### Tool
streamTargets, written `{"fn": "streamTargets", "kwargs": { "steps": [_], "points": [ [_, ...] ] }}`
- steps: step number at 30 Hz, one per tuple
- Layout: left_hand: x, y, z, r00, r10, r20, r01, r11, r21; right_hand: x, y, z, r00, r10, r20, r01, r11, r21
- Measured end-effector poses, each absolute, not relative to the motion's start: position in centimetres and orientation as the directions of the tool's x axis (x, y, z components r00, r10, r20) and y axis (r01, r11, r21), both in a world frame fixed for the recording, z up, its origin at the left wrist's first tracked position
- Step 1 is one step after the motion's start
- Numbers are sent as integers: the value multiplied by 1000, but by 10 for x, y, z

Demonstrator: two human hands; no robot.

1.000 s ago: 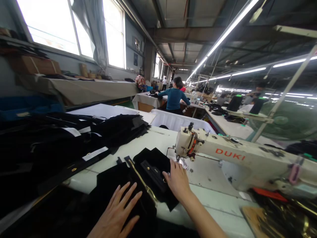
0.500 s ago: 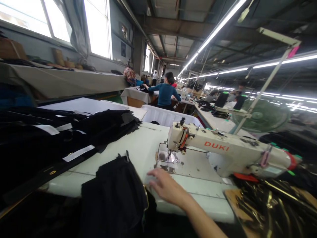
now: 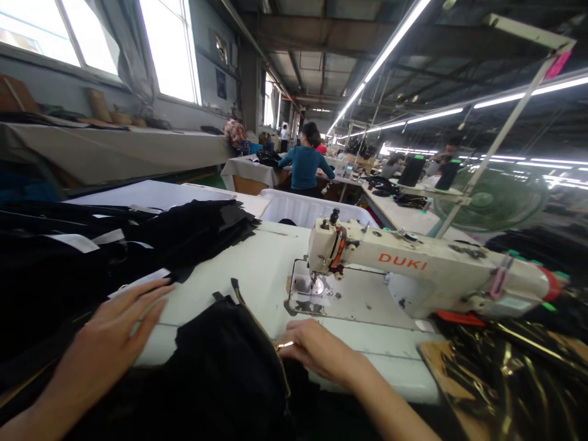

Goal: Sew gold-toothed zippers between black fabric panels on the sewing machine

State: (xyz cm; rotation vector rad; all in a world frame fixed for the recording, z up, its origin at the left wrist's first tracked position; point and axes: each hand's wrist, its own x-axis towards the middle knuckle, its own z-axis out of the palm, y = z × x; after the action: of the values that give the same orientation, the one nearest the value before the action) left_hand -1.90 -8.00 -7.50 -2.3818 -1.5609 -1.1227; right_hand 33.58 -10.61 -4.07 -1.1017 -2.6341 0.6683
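R hand (image 3: 318,350) curled w/ zip pull (image 3: 283,345) pinched.

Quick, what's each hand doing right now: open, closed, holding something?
Left hand: open, fingers extended, by the black fabric pile.
Right hand: closed, pinching the gold zipper pull.

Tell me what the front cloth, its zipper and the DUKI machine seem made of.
Cloth: soft textile, matte black, since it drapes without shine; the fibre is unclear.
Zipper: probably metal or metal-coated, judging by its gold glint.
DUKI machine: likely painted metal, cream and slightly glossy; dark chips mark its bed.
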Motion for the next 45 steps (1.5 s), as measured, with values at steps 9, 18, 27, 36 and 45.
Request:
{"fn": "streamTargets", "kwargs": {
  "steps": [9,18,27,36,45],
  "points": [
    [107,-80,-45,921,380,81,334,-881,335,330,-119,-14,-731,682,-16,647,685,-334],
    [68,-92,-55,810,578,96,449,-718,531,367,-144,3,-757,645,105,534,704,-468],
    [118,-127,-60,737,652,178,323,-571,755,350,-142,-5,-677,722,143,489,587,-645],
    [119,-139,-65,505,780,371,334,-573,749,353,-170,-6,-212,889,405,489,456,-744],
    [121,-150,-55,436,778,454,359,-612,704,347,-183,-39,-229,837,496,477,541,-693]
  ]
}}
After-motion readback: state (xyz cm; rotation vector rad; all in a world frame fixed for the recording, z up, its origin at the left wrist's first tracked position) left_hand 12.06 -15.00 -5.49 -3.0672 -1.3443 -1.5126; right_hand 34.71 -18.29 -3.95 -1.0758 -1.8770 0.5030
